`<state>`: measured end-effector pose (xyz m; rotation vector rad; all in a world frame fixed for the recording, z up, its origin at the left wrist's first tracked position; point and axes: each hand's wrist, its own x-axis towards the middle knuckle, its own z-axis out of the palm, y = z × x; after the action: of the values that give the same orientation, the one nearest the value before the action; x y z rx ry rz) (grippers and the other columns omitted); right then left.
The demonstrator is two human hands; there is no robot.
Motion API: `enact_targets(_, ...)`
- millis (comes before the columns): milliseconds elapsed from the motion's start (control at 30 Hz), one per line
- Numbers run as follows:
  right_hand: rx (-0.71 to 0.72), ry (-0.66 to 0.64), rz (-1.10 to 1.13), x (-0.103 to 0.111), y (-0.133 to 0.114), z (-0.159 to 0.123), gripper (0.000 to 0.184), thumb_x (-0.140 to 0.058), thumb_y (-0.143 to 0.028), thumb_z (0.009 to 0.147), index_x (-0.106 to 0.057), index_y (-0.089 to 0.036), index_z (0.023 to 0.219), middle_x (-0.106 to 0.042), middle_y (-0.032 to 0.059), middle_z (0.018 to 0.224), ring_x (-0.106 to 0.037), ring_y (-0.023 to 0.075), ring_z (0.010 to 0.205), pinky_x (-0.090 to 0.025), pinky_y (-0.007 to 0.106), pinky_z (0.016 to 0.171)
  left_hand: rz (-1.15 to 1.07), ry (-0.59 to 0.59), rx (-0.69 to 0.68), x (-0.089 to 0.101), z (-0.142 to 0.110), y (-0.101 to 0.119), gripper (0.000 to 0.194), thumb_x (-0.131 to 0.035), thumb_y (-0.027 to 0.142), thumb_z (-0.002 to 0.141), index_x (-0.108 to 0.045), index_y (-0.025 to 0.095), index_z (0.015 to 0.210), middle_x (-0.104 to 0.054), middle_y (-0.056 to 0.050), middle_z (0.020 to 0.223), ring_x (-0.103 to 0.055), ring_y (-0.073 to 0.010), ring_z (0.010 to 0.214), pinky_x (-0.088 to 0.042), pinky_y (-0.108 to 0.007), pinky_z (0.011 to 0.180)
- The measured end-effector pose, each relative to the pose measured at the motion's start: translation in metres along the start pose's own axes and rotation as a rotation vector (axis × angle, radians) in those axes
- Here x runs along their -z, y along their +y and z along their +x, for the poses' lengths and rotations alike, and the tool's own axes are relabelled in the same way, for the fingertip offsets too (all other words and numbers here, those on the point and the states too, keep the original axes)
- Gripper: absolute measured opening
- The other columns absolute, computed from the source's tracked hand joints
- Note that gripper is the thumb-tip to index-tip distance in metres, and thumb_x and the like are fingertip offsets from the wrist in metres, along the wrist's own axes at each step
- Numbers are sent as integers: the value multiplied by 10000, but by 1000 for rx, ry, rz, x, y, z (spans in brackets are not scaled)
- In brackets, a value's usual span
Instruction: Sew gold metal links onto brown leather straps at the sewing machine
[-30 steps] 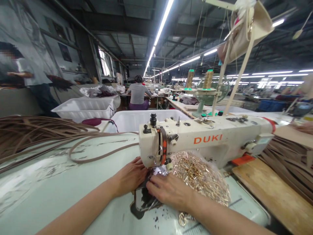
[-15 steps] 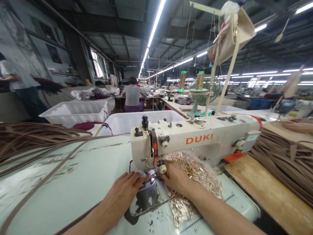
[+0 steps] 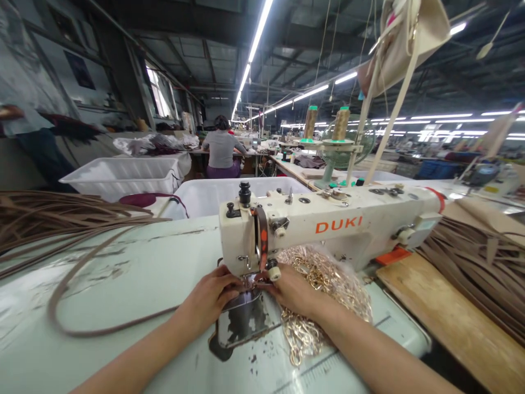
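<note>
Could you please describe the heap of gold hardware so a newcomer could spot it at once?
Find the white sewing machine marked DUKI in orange. Below that lettering, beside the right hand, sits the heap of gold hardware. Its shiny metal sets it apart from the dull brown straps farther left and right.

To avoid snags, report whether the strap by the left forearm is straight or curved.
Curved: the strap bends round toward the left hand.

The piece (image 3: 262, 280) between the left hand (image 3: 211, 293) and right hand (image 3: 296, 290) is too tiny to make out, and a knob (image 3: 274, 273) on the sewing machine (image 3: 340, 241) partly covers the latter. 2 things run past the left edge, the strap pile (image 3: 41, 224) and a blurred co-worker (image 3: 30, 125), while the top edge crops the hanging bag (image 3: 430, 33).
</note>
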<state>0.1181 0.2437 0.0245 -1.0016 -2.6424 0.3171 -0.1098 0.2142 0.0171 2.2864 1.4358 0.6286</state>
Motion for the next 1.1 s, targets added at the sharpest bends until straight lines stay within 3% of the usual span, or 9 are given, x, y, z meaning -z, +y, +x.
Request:
enact_targets(433,62,81,16,-3,3,2,240,-439,-191,902,-605,-199,1075,-643,63,1024,-597,195,912,-439,260,790,-29,7,-25,-1,3,-5,253,-473,127,832,-614,245,1006,-593,-5,1058,-549,-175,995,-404,-267,889)
enact_targets(833,31,15,-25,3,-2,-1,176,-452,-154,870,-609,-143,949,-647,95,966,-603,198,872,-437,267,780,-29,-20,-15,0,4,-6,216,-476,146,842,-616,229,985,-607,-17,986,-552,-186,971,-403,-273,845)
enact_targets(1100,26,16,-10,2,-2,0,203,-460,-133,851,-608,-155,989,-647,86,992,-603,194,906,-431,256,801,-28,-40,-27,5,5,0,241,-484,137,822,-623,231,995,-615,-20,984,-560,-192,981,-407,-271,852)
